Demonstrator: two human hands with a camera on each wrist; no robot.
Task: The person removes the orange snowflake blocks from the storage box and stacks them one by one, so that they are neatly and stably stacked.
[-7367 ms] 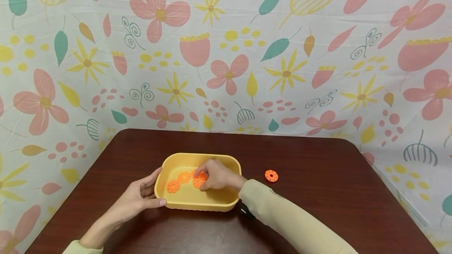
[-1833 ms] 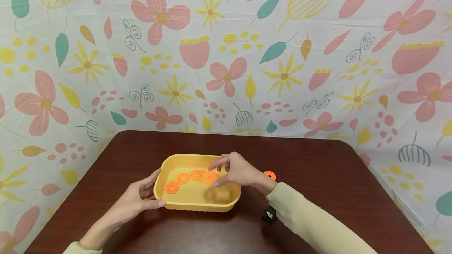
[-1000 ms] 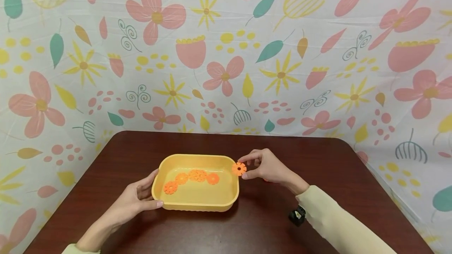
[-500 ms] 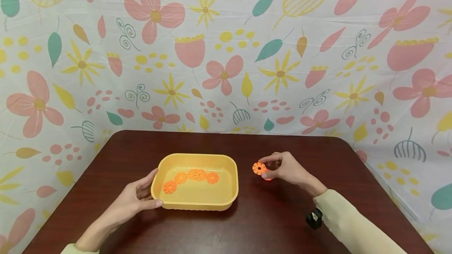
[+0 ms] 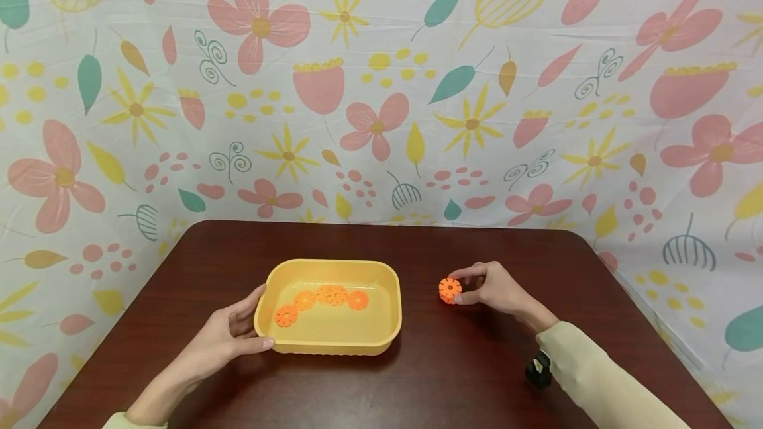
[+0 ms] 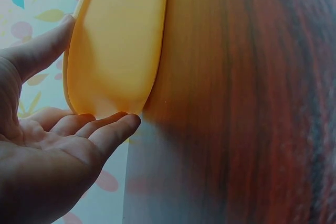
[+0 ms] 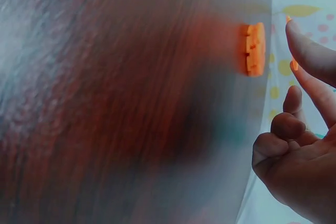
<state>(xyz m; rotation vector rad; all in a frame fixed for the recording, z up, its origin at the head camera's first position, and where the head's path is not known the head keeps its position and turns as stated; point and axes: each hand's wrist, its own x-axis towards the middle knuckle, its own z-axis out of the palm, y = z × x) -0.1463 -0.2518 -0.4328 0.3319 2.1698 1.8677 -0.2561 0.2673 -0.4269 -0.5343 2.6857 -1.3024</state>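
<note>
My left hand (image 5: 223,336) holds the left end of a yellow plastic basin (image 5: 334,349), thumb at the near corner and fingers along the end wall, as the left wrist view also shows. Right of the basin, my right hand (image 5: 497,288) pinches an orange notched disc (image 5: 450,288) between thumb and index finger. In the right wrist view this disc (image 7: 294,65) is seen edge-on, a little apart from orange notched pieces (image 7: 255,49) lying flat on the table. From the head, the held disc overlaps those pieces and mostly hides them.
Inside the basin lie several more orange discs (image 5: 286,315), spread in a row from the left side to the middle. The dark brown table (image 5: 381,389) has rounded far corners. Behind it hangs a floral cloth (image 5: 381,118).
My right hand has lifted an orange disc out of the basin and carried it right, to just over the orange pieces on the table. My left hand keeps its hold on the basin.
</note>
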